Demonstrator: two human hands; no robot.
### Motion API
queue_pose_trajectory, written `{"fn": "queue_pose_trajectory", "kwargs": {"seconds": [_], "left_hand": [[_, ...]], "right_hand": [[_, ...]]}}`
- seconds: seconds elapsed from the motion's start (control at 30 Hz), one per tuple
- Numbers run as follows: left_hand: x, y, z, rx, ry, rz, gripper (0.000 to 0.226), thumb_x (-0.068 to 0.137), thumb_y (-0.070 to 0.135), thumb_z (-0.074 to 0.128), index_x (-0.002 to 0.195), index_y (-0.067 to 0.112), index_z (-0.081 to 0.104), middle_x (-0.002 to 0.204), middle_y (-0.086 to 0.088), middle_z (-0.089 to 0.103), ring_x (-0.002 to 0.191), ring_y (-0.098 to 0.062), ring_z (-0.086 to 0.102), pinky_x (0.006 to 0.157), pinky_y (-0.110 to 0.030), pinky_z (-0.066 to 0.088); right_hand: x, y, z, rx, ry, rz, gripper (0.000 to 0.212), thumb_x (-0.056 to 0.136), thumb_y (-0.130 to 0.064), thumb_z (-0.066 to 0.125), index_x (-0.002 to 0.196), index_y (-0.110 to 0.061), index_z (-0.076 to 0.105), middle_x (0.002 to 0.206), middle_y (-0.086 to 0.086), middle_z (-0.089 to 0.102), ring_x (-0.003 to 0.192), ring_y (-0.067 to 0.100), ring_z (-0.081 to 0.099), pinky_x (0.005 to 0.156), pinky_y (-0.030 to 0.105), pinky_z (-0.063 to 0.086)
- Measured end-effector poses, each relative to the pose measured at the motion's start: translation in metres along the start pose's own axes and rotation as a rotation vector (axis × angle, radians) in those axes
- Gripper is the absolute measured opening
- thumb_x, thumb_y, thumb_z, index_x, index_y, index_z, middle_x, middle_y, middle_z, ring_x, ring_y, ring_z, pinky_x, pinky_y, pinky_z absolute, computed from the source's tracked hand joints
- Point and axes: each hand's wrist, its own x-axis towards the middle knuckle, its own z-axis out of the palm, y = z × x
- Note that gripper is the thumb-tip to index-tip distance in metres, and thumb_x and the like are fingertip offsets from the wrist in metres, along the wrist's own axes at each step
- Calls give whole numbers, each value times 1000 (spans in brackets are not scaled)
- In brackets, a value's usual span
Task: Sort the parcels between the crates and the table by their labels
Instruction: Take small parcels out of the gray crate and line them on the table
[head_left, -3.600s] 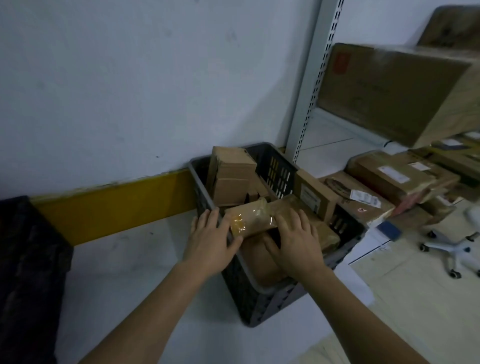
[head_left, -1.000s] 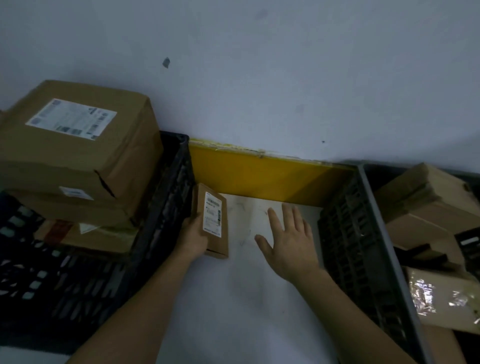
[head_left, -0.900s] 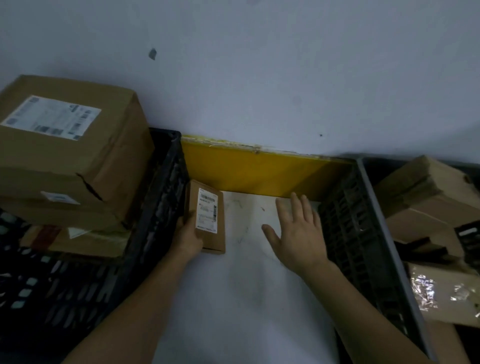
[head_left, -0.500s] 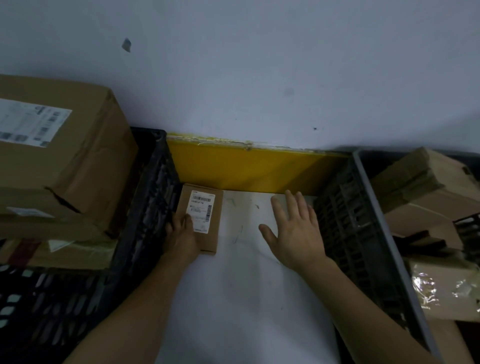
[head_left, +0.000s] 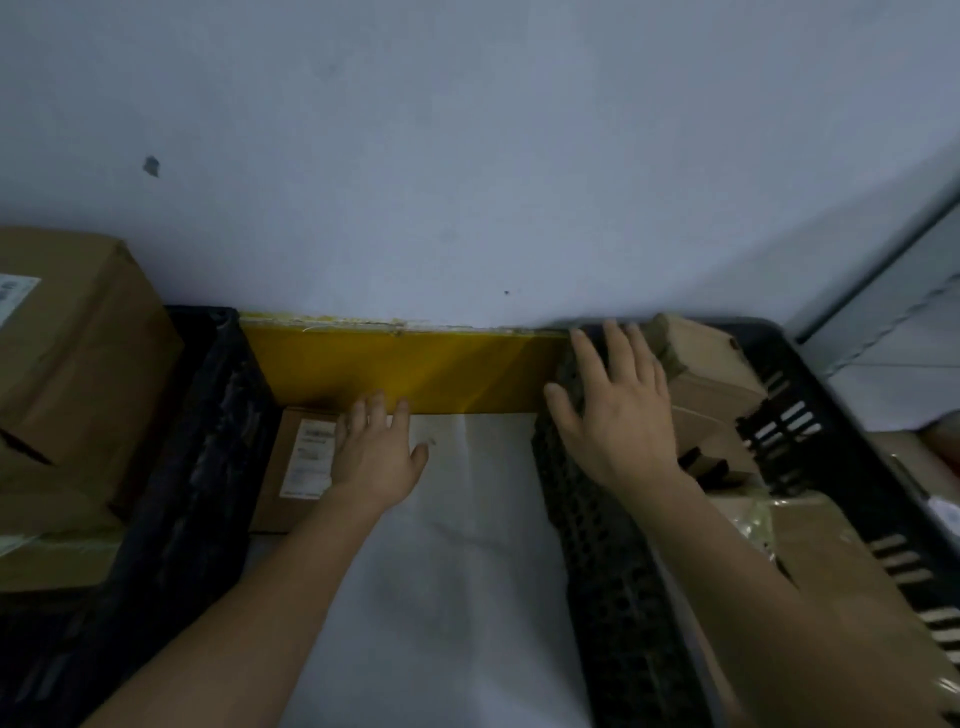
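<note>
The small parcel (head_left: 291, 467) lies flat, label (head_left: 311, 457) up, on the white surface (head_left: 467, 571), tucked against the wall of the left crate (head_left: 208, 441) with its far end close to the yellow strip (head_left: 415, 364) at the foot of the wall. Its long axis runs away from the person, roughly along the crate's side. The left hand (head_left: 374, 457) rests across the parcel's right half with fingers straight and relaxed, gripping nothing. The next pick looks to lie the other way: the right hand (head_left: 613, 410) is over the near-left corner of the right crate (head_left: 597, 519), fingers spread and empty, just short of the brown parcels (head_left: 711, 379) piled inside, so it is plainly the nearer of the two hands to that pile. Whether its palm touches the crate rim is hard to tell, since the picture is dim and somewhat blurred.

Half a second ago the left hand was still closed round the parcel's near end; now it lies flat on top, the parcel looking set down. The right hand, which hovered over the bare surface between the crates, has swung out to the right crate. The big box (head_left: 67, 374) stacked on the left crate has slid towards the frame's edge as the head turned right.
</note>
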Motion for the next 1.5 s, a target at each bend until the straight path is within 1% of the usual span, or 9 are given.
{"fn": "queue_pose_trajectory", "kwargs": {"seconds": [0.1,0.27,0.43,0.7,0.9,1.03,1.17,1.33,1.5], "left_hand": [[-4,37,-17,8,43,58,83,103,68,36,170,22,14,176,-17,12,161,-40,11,128,-58,18],[-18,99,-37,3,95,97,84,105,67,34,171,24,6,178,-13,4,163,-36,7,130,-57,13],[-40,152,-45,18,138,100,82,106,66,35,171,25,6,178,-13,5,163,-35,7,131,-57,11],[-67,201,-56,-37,131,68,77,107,63,37,171,26,13,178,-11,11,162,-33,11,131,-54,14],[-68,226,-85,-455,172,46,75,107,60,47,169,23,24,171,-5,31,155,-27,32,123,-42,31],[-68,252,-120,-611,118,83,83,100,73,50,167,29,29,168,2,37,150,-20,41,117,-35,36],[-68,282,-157,-1201,-128,-118,76,92,87,43,151,38,47,139,-1,66,107,-24,77,97,-50,63],[-65,301,-174,-1495,-378,-314,84,84,94,46,135,29,67,123,-10,77,104,-37,78,89,-60,63],[-51,293,-183,-1562,-406,-442,87,79,92,57,123,19,74,111,-15,81,108,-42,75,95,-64,58]], "right_hand": [[9,48,-22,-5,3,67,78,104,-66,47,166,-22,31,176,18,20,163,40,13,128,64,22],[20,131,-38,-35,-262,172,109,83,-98,35,169,-37,4,180,7,-5,164,42,-5,129,69,12],[24,157,-28,70,-442,216,120,65,-110,34,161,-40,21,175,10,6,150,57,28,115,68,41],[21,157,-23,237,-347,216,94,80,-87,50,153,-28,37,166,12,21,138,55,36,106,60,49],[9,166,-47,376,-63,114,84,79,-78,66,147,-36,38,168,3,20,143,51,32,107,62,47],[6,165,-77,434,72,128,89,81,-78,65,153,-36,36,171,1,17,148,47,30,111,61,46],[-6,158,-91,426,196,36,91,81,-76,67,155,-29,40,173,8,18,153,43,28,118,59,40],[-32,150,-77,371,228,-15,92,81,-70,72,154,-19,50,174,17,20,153,44,30,118,61,39],[-51,143,-72,380,240,-161,79,90,-59,74,151,-14,54,174,18,19,153,44,32,117,57,42]]}}
